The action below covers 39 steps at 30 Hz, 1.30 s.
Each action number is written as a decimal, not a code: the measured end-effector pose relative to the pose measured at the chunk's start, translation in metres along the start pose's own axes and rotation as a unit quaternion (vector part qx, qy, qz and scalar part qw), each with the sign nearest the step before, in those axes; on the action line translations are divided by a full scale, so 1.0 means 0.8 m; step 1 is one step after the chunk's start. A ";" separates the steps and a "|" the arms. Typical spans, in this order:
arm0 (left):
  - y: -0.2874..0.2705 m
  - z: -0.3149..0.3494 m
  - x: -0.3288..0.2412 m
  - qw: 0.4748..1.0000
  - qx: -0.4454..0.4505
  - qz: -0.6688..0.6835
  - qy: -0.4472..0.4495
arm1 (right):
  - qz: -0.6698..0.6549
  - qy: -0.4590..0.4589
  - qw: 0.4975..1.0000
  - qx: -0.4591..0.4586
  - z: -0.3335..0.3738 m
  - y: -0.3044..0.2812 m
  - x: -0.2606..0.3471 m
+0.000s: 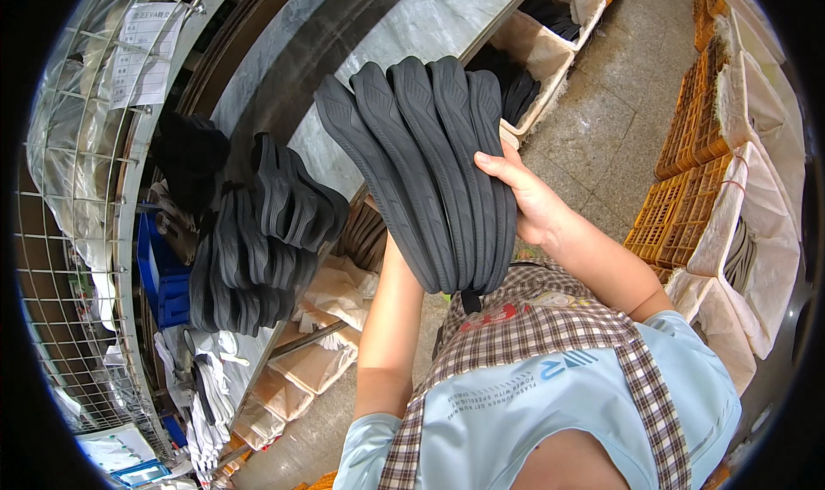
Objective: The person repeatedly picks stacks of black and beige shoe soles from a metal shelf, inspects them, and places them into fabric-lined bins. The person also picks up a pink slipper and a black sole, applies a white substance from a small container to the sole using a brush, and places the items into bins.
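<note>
I hold up a fanned stack of several black shoe soles (421, 163) in front of my chest, at the side of a metal-topped table. My right hand (530, 196) is closed on the right side of the stack, its thumb lying along the outermost sole and its other fingers partly behind. My left forearm (389, 322) rises behind the lower left part of the stack, which hides my left hand and its fingers. More black soles (249, 258) are piled on the table's near left part, apart from my hands.
The grey tabletop (378, 26) runs along the left and far side. By it are a wire rack (69, 258), a blue bin (161, 271) and white gloves (210, 404). Cloth-lined bins (550, 47) stand beyond. Orange crates (687, 180) and lined sacks (765, 223) line the right.
</note>
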<state>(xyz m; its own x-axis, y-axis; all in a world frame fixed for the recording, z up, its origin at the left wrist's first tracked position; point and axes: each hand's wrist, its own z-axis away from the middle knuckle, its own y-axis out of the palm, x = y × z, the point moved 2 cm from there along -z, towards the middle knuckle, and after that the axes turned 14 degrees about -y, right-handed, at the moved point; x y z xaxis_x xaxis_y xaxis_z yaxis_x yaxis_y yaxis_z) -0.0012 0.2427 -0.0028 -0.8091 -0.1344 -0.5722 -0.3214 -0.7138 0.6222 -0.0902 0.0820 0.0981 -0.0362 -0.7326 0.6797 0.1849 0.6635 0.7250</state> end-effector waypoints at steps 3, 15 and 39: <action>0.000 0.001 -0.001 1.000 -0.002 -0.005 -0.001 | 0.005 0.005 1.000 0.003 0.001 0.000 0.000; 0.003 0.025 -0.008 0.999 -0.014 -0.011 0.047 | 0.055 -0.063 0.996 0.029 0.014 0.005 -0.001; 0.067 0.091 -0.066 0.825 -0.241 -0.302 0.412 | 0.197 -0.161 0.952 0.170 -0.002 -0.035 0.030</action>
<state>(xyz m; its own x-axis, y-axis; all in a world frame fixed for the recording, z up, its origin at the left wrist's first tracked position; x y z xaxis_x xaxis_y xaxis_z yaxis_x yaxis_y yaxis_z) -0.0118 0.2615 0.1000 0.1008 0.0664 -0.9927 -0.1507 -0.9852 -0.0812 -0.0946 0.0458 0.0942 -0.3392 -0.3681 0.8657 -0.0810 0.9283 0.3629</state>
